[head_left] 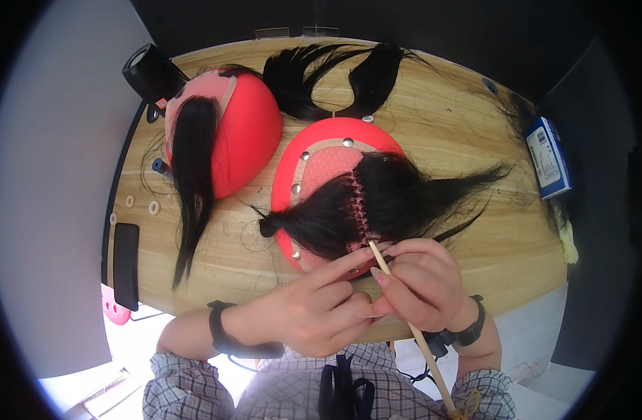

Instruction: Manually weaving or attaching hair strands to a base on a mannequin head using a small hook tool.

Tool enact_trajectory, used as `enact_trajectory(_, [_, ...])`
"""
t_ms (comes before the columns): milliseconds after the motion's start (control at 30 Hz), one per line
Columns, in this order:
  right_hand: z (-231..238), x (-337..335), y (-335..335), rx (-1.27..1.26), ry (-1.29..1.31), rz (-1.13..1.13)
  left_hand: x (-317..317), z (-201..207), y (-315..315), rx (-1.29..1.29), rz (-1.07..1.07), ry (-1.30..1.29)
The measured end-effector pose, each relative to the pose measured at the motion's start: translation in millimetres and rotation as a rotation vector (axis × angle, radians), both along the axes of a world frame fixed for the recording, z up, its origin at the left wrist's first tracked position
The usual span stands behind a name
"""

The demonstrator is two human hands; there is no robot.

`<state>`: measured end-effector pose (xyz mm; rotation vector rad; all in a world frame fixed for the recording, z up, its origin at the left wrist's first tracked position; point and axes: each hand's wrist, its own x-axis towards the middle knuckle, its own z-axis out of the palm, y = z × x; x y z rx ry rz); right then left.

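A red dome-shaped wig block (282, 192) lies in front of me, covered by a pink mesh cap (326, 166) pinned along its tan edge. Black hair (398, 189) on the cap is split by a zigzag parting, the left part gathered into a bundle. My right hand (426, 283) grips a slim pale wooden stick (427, 355); its upper end meets the cap's near edge, the tip too small to make out. My left hand (328, 308) has its index finger stretched to that spot, the other fingers curled; whatever they hold is hidden.
Another red wig block (254, 133) with a hair strand stands at left, beside a black cylinder (151, 73). Loose black hair (373, 80) lies behind. A blue-and-white box (547, 159) sits at right. A dark flat case (126, 266) and small rings (153, 207) lie at left.
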<state>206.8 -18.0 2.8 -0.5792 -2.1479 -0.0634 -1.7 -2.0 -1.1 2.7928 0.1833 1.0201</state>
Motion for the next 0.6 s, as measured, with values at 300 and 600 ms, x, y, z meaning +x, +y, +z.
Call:
enact_trajectory(300, [0.1, 1.9, -1.2, 0.001, 0.002, -0.002, 2.8, 0.8, -0.4, 0.0, 0.007, -0.031])
enact_trajectory(600, [-0.6, 1.9, 0.2, -0.045, 0.022, 0.033, 1.4, 2.4, 0.0, 0.011, 0.007, -0.008])
